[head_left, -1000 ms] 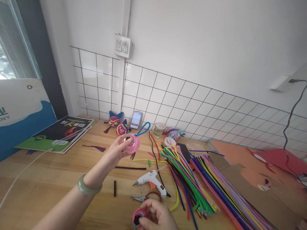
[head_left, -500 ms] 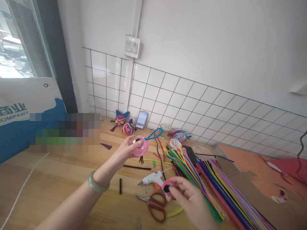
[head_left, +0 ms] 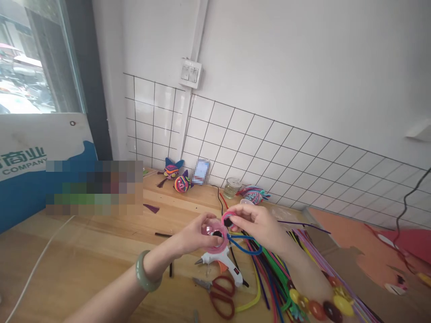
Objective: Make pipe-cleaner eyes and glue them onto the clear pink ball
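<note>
My left hand (head_left: 197,234) is closed around a clear round ball with pink inside (head_left: 213,226), its thumb over a dark round spot. A blue pipe-cleaner loop (head_left: 251,251) sticks out from the ball toward the right. Pinched in my right hand (head_left: 249,220) is a small pink-rimmed disc with a black middle (head_left: 227,220). The disc is close beside the ball; I cannot tell whether they touch. Below the hands lie a white glue gun (head_left: 225,261) and red-handled scissors (head_left: 222,294).
Bundles of colored pipe cleaners (head_left: 272,278) lie to the right. Along the wall stand yarn-wrapped figures (head_left: 182,181), a phone (head_left: 201,172), a glass jar (head_left: 232,187) and a striped fish shape (head_left: 254,194). A white cable (head_left: 43,255) crosses the wooden table (head_left: 111,251) at left.
My right hand has moved up and left with the pink disc to the ball. My left hand has come down and right, and the blue loop has swung from pointing up to pointing right.
</note>
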Motion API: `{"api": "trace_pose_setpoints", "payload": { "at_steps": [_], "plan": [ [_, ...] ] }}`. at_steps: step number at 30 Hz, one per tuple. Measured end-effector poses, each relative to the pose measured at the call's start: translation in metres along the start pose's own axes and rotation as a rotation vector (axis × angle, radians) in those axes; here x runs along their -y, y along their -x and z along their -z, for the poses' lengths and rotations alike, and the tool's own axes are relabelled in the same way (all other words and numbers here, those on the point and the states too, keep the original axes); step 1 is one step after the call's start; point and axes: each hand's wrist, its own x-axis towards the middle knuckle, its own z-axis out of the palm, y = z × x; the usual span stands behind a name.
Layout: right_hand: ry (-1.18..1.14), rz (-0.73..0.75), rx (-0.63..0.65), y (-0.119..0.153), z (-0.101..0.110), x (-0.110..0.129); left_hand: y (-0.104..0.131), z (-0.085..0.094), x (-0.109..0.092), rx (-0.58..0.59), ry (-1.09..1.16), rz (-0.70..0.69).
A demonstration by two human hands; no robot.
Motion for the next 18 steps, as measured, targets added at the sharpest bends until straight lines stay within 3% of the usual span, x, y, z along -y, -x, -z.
{"api": "trace_pose_setpoints", "payload": {
  "at_steps": [4, 10, 15, 18],
  "plan": [
    [0.071, -0.003, 0.120, -0.014, -0.003, -0.004, 0.002, -0.001, 0.002, 0.070, 0.018, -0.034],
    [0.161, -0.029, 0.179, -0.022, -0.002, -0.016, 0.002, -0.004, 0.004, 0.138, 0.065, -0.069],
    [0.165, -0.021, 0.155, -0.020, -0.005, -0.024, 0.002, -0.008, -0.001, 0.164, 0.146, -0.107],
    [0.184, -0.002, 0.127, -0.020, -0.005, -0.029, 0.003, -0.009, -0.004, 0.109, 0.190, -0.058]
  ]
}}
